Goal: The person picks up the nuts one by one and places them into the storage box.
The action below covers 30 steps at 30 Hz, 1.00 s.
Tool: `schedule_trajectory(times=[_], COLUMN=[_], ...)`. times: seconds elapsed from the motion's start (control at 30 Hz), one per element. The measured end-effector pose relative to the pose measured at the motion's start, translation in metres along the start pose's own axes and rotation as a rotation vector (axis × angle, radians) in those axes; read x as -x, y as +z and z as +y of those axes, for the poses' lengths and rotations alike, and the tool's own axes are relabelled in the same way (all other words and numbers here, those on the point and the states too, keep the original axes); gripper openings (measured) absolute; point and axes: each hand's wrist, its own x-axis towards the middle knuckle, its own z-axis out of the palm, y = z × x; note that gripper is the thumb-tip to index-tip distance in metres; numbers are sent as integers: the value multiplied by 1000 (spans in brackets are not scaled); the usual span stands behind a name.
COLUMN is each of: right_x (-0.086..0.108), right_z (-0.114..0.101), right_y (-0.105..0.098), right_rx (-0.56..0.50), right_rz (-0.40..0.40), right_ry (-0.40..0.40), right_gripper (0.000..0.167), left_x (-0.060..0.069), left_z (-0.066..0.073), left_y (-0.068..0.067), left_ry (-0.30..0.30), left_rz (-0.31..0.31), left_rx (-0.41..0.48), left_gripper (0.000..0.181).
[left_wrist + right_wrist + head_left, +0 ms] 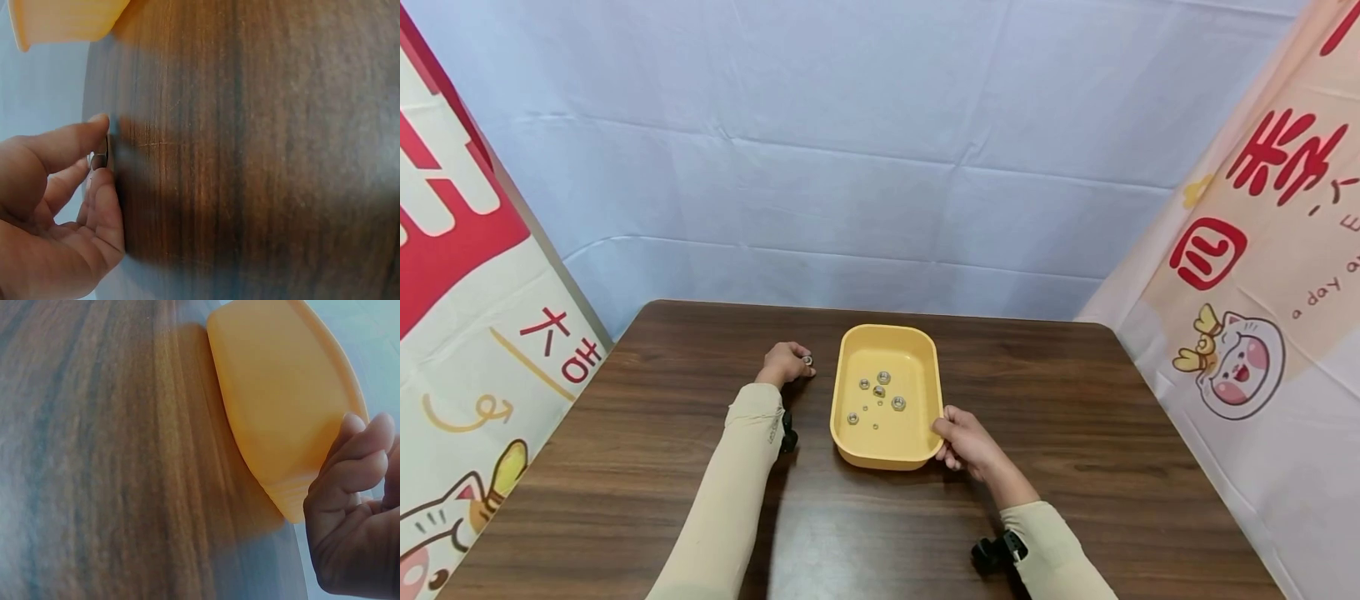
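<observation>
My left hand (pixel 785 363) is low over the table, left of the yellow tray (pixel 889 442). In the left wrist view, a metal nut (pixel 99 160) sits between its thumb and fingertips, pinched close to the wood. Over at the tray's near right corner, my right hand (pixel 966 440) grips the rim, thumb on top and fingers curled beneath. Several hex nuts of different sizes lie scattered on the tray floor, among them a large nut (pixel 898 403) and a smaller nut (pixel 853 418). The right wrist view has only the tray's outer wall (pixel 281 387), not its contents.
The dark wooden table (pixel 1075 417) has rounded far corners. Behind it hangs a pale cloth (pixel 850 167), with printed banners at the left and right. A black wrist camera (pixel 997 552) is strapped to the right forearm, another to the left.
</observation>
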Motion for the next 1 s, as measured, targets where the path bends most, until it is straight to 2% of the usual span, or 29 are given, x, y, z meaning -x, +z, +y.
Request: schedule_trajectory(times=[0.2, 0.47, 0.57, 0.77, 1.0], right_x=[0, 1, 1, -1, -1], right_z=[0, 0, 1, 2, 1], right_y=[1, 1, 0, -1, 0], right_rx=[-5, -3, 6, 12, 11], right_rz=[-4, -4, -2, 1, -1], right_ry=[2, -5, -3, -2, -6], right_gripper=[6, 6, 6, 7, 7], left_x=[9, 10, 11, 15, 15], left_z=[2, -2, -2, -1, -6], left_y=[-4, -5, -6, -11, -15], left_ry=[17, 65, 68, 64, 99], left_rz=[-7, -18, -32, -70, -115], left_rx=[-23, -23, 28, 201, 208], left_gripper=[22, 20, 19, 22, 25])
